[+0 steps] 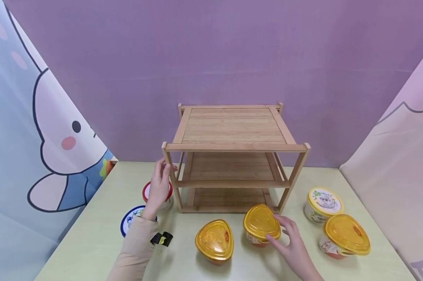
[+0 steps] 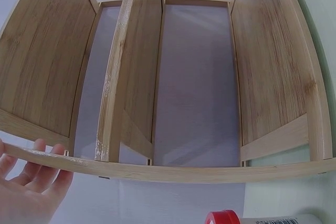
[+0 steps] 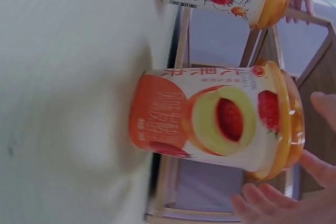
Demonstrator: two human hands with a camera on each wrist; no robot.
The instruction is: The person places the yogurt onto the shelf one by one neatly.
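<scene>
My left hand (image 1: pixel 159 187) is at the left front post of a three-tier wooden shelf rack (image 1: pixel 232 146); in the left wrist view its fingers (image 2: pixel 44 174) pass behind the post. My right hand (image 1: pixel 292 244) spreads its thumb and fingers at the rim of a yogurt cup (image 1: pixel 262 224) with an amber, rounded-triangular lid. In the right wrist view this cup (image 3: pixel 210 116) stands upright on the table, printed with fruit, and a finger meets the lid's edge. A second such yogurt cup (image 1: pixel 215 242) stands to its left, in front of the rack.
On the right stand a third amber-lidded cup (image 1: pixel 346 236) and a round yellow-rimmed tub (image 1: pixel 323 205). A red-rimmed tub (image 1: pixel 167 201) and a blue-rimmed tub (image 1: pixel 128 220) stand at the left, partly hidden by my left arm. A purple curtain (image 1: pixel 211 58) hangs behind the rack.
</scene>
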